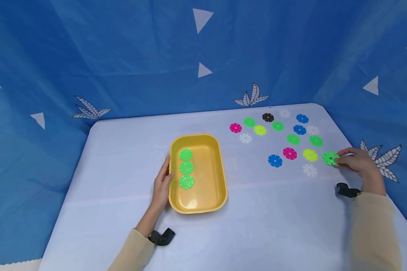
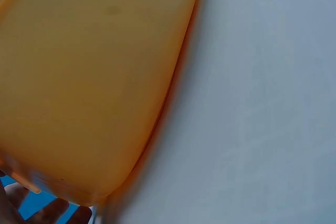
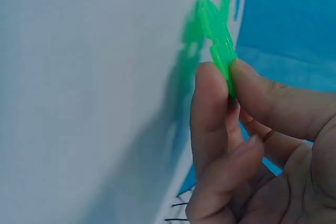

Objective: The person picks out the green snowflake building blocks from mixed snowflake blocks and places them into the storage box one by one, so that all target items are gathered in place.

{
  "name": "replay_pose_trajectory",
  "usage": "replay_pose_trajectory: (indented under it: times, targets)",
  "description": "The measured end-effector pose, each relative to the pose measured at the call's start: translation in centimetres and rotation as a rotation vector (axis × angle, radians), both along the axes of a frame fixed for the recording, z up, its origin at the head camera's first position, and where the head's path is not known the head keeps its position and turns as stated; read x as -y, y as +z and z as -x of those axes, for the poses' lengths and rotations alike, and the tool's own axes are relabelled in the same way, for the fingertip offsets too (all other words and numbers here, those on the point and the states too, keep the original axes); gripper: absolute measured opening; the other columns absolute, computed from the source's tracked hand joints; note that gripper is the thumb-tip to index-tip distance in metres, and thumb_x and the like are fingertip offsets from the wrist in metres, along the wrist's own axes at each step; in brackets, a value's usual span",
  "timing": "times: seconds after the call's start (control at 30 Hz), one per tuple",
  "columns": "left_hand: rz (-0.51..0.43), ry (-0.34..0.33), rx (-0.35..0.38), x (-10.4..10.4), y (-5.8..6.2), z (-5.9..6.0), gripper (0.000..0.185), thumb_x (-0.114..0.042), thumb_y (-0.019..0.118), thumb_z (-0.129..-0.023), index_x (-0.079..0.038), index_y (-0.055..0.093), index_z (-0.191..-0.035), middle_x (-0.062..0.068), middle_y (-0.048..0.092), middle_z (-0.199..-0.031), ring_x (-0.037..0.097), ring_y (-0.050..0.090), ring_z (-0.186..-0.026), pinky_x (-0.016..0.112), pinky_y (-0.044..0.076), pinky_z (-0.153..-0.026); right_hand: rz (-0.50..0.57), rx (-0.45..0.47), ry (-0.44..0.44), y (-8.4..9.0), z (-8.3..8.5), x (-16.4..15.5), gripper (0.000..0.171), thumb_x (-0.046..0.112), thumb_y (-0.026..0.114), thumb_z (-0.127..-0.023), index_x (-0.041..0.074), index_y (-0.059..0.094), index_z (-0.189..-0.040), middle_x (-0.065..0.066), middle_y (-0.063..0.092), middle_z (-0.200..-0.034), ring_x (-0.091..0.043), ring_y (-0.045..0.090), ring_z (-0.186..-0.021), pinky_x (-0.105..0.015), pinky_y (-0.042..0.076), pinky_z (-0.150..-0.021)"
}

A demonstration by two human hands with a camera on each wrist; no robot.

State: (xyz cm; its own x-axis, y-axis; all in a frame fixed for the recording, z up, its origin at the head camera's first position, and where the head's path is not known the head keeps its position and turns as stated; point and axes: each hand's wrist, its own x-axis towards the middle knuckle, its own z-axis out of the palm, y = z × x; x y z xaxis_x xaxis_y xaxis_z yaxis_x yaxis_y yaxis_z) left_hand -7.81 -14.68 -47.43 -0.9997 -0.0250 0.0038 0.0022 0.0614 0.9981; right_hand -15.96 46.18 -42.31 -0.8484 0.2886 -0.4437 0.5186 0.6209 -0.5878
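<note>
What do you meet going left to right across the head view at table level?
Left hand → yellow tray → blue disc → white disc → green disc → right hand.

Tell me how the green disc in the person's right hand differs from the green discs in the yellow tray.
The pinched green disc is held by the right hand at the table's far right side; the three tray discs lie flat and untouched in a row inside the yellow tray. The pinched disc is single and, in the right wrist view, tilted off the table; the tray discs rest level. All share the same green and notched flower shape.
</note>
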Motion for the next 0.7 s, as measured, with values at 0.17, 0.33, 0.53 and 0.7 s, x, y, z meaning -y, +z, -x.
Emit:
replay_pose_trajectory:
  times: [0.17,0.33,0.53,0.7]
  targets:
    - [0.008,-0.001,-0.003,0.0,0.0,0.0,0.059,-0.007,0.037,-0.102,-0.018,0.022,-0.157,-0.004,0.019,-0.163,0.021,0.024,-0.149,0.005,0.03,-0.104,0.015,-0.039,0.012,1.3,0.2,1.0,0.051,0.025,0.061,-0.095,-0.009,0.044,-0.128,0.008,0.059,-0.076,-0.006,0.065,-0.066,-0.028,0.053,-0.063]
    - [0.011,0.003,-0.007,0.0,0.0,0.0,0.059,-0.007,0.037,-0.102,-0.018,0.022,-0.157,-0.004,0.02,-0.163,0.021,0.025,-0.148,0.005,0.031,-0.103,0.087,-0.111,0.006,0.8,1.5,2.6,0.044,0.027,0.067,-0.092,-0.004,0.051,-0.119,0.008,0.063,-0.074,-0.007,0.07,-0.068,-0.026,0.056,-0.064]
    - [0.017,0.001,-0.003,0.0,0.0,-0.1,0.059,-0.008,0.037,-0.102,-0.022,0.023,-0.157,-0.004,0.02,-0.163,0.02,0.024,-0.148,0.005,0.03,-0.104,0.209,-0.217,0.055,-1.7,3.3,4.5,0.047,0.039,0.078,-0.082,0.006,0.055,-0.107,0.005,0.063,-0.079,-0.007,0.07,-0.07,-0.019,0.056,-0.063]
    - [0.017,0.001,-0.006,0.0,0.1,-0.1,0.059,-0.009,0.037,-0.102,-0.024,0.023,-0.157,-0.005,0.02,-0.163,0.021,0.025,-0.148,0.005,0.031,-0.103,0.166,-0.198,0.166,1.5,2.6,11.6,0.045,0.021,0.07,-0.09,-0.007,0.05,-0.118,-0.003,0.061,-0.087,-0.008,0.068,-0.072,-0.02,0.057,-0.067]
